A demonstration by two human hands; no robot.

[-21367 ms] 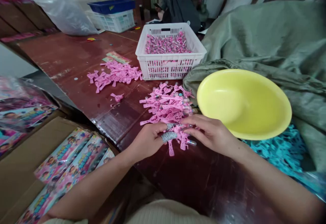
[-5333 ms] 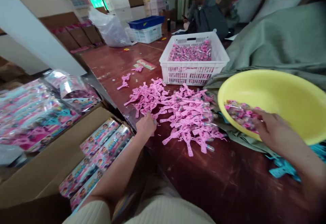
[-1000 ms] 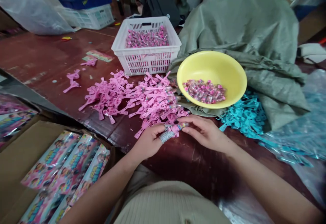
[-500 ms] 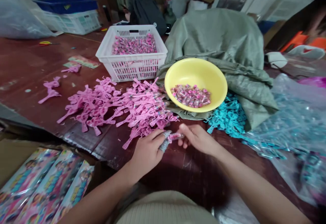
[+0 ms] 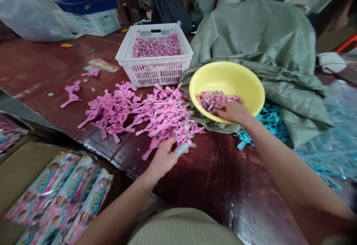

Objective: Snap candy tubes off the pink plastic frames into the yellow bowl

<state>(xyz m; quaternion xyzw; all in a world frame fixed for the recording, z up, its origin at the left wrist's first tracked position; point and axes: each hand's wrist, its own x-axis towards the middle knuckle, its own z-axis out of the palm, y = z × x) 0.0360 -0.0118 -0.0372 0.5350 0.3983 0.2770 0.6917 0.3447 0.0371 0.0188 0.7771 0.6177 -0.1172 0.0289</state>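
Lying at mixed angles in the yellow basin [image 5: 252, 85], pink-capped tubes [image 5: 205, 100] are reached by the nearer right hand [image 5: 232, 112], which is curled; whether any is gripped cannot be told. Leftward, pink plastic pieces [image 5: 163, 116] are met by the left hand [image 5: 165, 155], its grip unclear.

smooth yellow plastic basin [image 5: 248, 83], matt-looking pink plastic pieces [image 5: 164, 118], creased cloth-like cover [image 5: 256, 31], scuffed, glossy tabletop [image 5: 209, 185]

The right hand [image 5: 232, 112] has parted from the left hand [image 5: 162, 158], moving from in front of the yellow basin [image 5: 252, 89] to the pink-capped tubes [image 5: 208, 99] inside it.
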